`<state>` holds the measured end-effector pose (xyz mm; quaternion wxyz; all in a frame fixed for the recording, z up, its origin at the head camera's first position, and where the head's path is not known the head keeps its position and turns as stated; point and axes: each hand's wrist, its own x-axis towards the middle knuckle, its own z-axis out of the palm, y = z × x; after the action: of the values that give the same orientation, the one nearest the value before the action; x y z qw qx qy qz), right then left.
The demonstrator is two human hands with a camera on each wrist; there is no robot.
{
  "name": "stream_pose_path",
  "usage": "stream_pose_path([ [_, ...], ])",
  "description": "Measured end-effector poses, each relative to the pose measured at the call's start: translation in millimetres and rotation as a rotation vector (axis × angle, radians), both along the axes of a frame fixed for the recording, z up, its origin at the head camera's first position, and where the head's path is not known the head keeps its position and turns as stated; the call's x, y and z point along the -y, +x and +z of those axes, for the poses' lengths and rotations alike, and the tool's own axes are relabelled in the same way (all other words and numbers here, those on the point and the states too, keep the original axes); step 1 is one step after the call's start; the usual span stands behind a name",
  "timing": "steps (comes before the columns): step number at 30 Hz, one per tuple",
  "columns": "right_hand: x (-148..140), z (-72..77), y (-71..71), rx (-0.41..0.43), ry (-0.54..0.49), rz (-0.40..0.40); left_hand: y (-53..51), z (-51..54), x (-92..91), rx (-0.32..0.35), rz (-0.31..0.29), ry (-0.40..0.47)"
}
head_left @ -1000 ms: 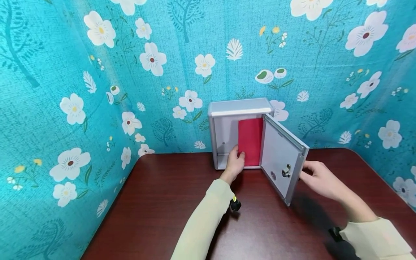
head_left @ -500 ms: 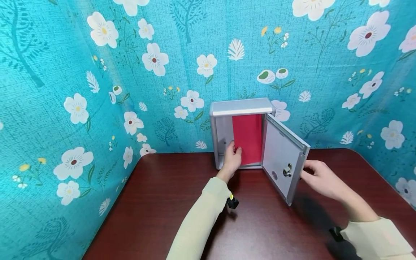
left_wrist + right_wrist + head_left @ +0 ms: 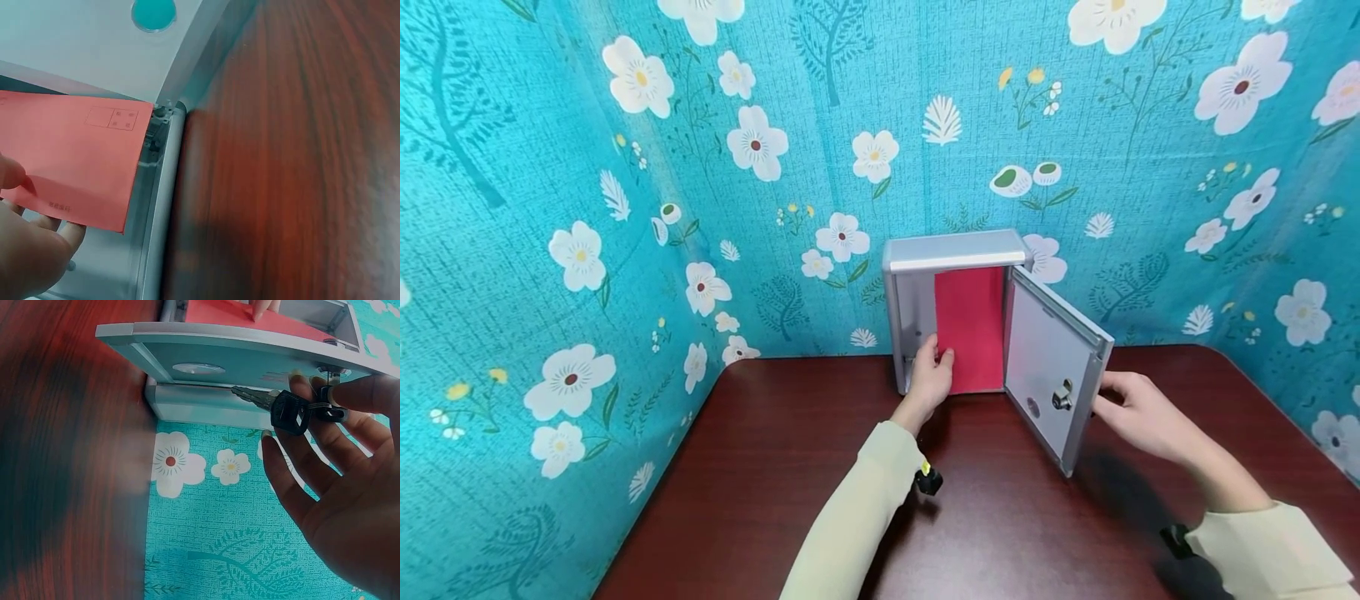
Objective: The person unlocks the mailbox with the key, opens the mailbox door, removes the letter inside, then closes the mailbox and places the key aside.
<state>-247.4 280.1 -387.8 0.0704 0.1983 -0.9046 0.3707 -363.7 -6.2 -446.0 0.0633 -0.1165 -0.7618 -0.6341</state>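
A silver metal letter box [image 3: 957, 250] stands against the cloth with its door [image 3: 1047, 358] swung out to the right. My left hand [image 3: 929, 379] pinches the left edge of a red envelope [image 3: 976, 333] at the box's opening. Printed boxes and small characters mark the envelope [image 3: 69, 144] in the left wrist view, thumb on top and fingers beneath. At the door's outer face, my right hand [image 3: 340, 440] pinches a black-headed key [image 3: 329, 406] at the lock. A second key [image 3: 287, 412] hangs from the same ring. The lock's cam [image 3: 1062, 395] shows on the door's inner side.
Box and door rest on or over a dark red-brown wooden table [image 3: 775, 467]. Blue floral cloth [image 3: 820, 167] covers the walls behind and at the sides. A black wrist camera [image 3: 928, 480] hangs under the left sleeve.
My left hand has drawn the red envelope leftward and slightly out; its lower edge now comes down to the box's front rim. My right hand and the door stay about where they were.
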Motion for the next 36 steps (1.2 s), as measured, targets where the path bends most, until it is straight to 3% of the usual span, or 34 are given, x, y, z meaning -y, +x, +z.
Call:
stream_pose_path([
  [6,0.9,-0.6,0.5,-0.006,-0.003,-0.002,10.8,1.9,5.7,-0.001,-0.003,-0.057],
  [11,1.0,1.5,-0.1,-0.019,0.005,-0.012,19.5,5.1,7.3,-0.013,-0.057,-0.051],
  [28,0.5,-1.0,0.6,0.002,0.008,-0.007,40.4,4.4,18.1,-0.021,-0.114,-0.019],
  [32,0.5,-1.1,-0.6,-0.007,0.009,-0.008,45.3,6.5,25.3,-0.045,-0.134,-0.057],
  [36,0.0,-1.7,-1.2,-0.011,0.009,-0.008,51.9,10.7,34.3,-0.128,-0.099,-0.184],
])
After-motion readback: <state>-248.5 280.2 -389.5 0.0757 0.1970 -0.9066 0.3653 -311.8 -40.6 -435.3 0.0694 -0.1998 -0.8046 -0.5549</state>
